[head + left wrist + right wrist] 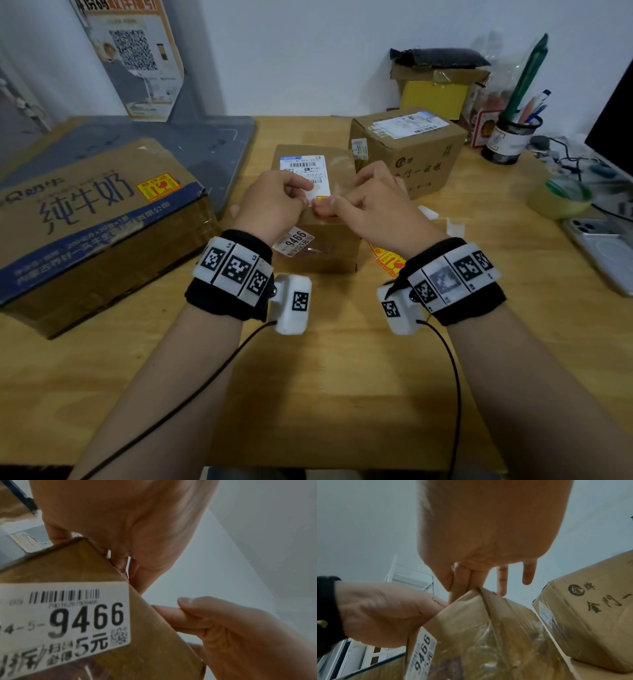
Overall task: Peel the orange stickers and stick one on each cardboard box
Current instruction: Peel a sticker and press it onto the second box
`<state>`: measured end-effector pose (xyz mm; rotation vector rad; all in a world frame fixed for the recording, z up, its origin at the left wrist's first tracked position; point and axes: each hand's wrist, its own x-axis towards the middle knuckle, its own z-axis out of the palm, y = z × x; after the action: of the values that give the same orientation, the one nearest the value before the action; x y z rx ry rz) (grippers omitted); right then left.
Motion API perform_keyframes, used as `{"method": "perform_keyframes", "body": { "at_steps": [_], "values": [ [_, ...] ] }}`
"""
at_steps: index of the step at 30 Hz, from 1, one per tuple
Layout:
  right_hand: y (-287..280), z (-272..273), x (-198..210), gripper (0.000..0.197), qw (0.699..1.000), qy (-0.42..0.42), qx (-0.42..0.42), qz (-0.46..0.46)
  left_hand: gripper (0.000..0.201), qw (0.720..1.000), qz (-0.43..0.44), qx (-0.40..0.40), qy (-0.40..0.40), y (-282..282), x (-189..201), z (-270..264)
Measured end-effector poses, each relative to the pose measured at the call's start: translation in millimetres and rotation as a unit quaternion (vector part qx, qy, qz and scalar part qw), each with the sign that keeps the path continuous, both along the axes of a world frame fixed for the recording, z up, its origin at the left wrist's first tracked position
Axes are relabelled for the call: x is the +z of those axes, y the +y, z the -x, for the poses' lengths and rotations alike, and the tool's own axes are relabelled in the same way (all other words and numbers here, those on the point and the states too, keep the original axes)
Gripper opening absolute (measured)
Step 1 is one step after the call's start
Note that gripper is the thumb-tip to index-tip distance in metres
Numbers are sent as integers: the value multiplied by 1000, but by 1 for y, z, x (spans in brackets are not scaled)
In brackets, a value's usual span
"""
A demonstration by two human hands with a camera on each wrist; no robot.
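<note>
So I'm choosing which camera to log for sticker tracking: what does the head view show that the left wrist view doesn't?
Only the head view shows the orange sticker pinched between both hands, the sticker already on the milk carton, the spare stickers and the far box. Only the left wrist view makes the 9466 label fully readable. Both show the left hand, the right hand and the middle box.

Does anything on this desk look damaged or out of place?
The big milk carton on the left looks battered: its top is dented and its near edge torn. White backing scraps lie loose right of the middle box.
</note>
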<state>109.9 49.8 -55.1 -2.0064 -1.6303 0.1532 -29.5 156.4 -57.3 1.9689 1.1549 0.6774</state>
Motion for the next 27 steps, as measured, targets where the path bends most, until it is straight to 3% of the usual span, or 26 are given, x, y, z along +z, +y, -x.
{"method": "perform_keyframes", "body": {
  "at_steps": [4,7,12,17,23,27],
  "values": [
    [-3,-1,-1,32,1000,16,1,-14,28,1000,-6,5,-3,0,-2,0],
    [-2,-3,-6,45,1000,12,-19,10,28,1000,-2,2,-5,0,-2,0],
    [-9,-1,-3,28,998,50,2,-39,30,1000,-2,9,-8,-1,-3,1],
    [-7,-4,-8,37,998,56,-27,-8,30,1000,0,11,-18,1,-4,1],
    [-14,-6,-8,30,992,119,-17,-37,30,1000,8,10,-20,2,-4,1],
    [-9,-6,-13,40,993,110,-45,-18,30,1000,5,10,-18,1,-3,1]
  ]
}}
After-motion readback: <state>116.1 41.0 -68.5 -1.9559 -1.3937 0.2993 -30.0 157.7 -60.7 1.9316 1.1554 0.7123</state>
